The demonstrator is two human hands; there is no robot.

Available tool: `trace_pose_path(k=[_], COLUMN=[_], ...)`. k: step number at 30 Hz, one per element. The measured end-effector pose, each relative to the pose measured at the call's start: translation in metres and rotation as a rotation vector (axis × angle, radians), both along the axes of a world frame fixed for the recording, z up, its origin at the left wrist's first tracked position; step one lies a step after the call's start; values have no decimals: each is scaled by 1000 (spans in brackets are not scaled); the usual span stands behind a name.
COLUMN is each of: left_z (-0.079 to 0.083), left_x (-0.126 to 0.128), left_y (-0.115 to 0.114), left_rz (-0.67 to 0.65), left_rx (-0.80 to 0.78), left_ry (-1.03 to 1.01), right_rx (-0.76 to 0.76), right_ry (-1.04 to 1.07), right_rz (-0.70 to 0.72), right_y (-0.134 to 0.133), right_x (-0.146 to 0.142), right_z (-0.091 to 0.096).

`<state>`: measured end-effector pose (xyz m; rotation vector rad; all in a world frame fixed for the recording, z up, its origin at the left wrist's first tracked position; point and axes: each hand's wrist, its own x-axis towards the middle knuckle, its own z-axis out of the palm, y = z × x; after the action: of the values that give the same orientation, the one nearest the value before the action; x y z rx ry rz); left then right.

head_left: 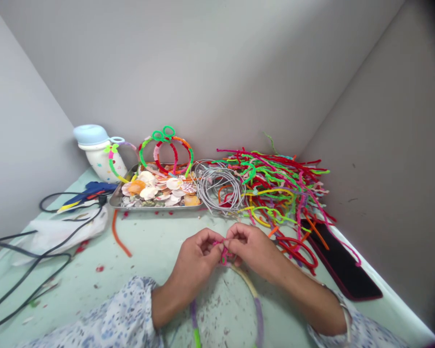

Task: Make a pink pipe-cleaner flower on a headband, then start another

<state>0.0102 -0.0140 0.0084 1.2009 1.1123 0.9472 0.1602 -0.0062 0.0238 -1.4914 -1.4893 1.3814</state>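
My left hand (199,256) and my right hand (250,249) meet over the near middle of the table. Both are closed, thumbs and forefingers pinching a small pink pipe cleaner (224,256) with some green by it. Its exact shape is partly hidden by the fingers. Just below the fingertips curves a headband (258,309) wrapped in pale yellow, purple and green fuzzy pipe cleaner. The pink piece sits at the top of this band. The band's lower ends run out of view.
Behind stands a metal tray (159,208) of seashells with finished headbands (193,154) on it. Right of it lie coiled grey wires (221,191), a heap of pipe cleaners (282,179), red-handled scissors (300,251) and a black mat (348,266). At left are a bottle (99,154) and a black cable (32,261).
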Motion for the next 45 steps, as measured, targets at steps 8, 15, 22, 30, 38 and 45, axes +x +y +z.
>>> trace_pose_path(k=[8,15,22,30,38,45], left_z=[-2,-1,-7,0,1,2], left_x=[0,-2,-2,-7,-7,-5], left_y=[-3,5,5,9,10,12], left_rz=[-4,10,-16,73,-28,35], left_rx=[26,-76,-13,-34,-127,-129], left_ry=[10,-96,-112,-159,-215,-156], right_rx=[11,-147,-67,18,14,13], right_ry=[5,286,188,293,363,268], right_rz=[-8,68,55,-141,-137,-52], right_y=[-1,6,8,13,6,8], right_x=[1,7,7,9,-1,6], right_z=[-13,3,-5,-8,-12,-4])
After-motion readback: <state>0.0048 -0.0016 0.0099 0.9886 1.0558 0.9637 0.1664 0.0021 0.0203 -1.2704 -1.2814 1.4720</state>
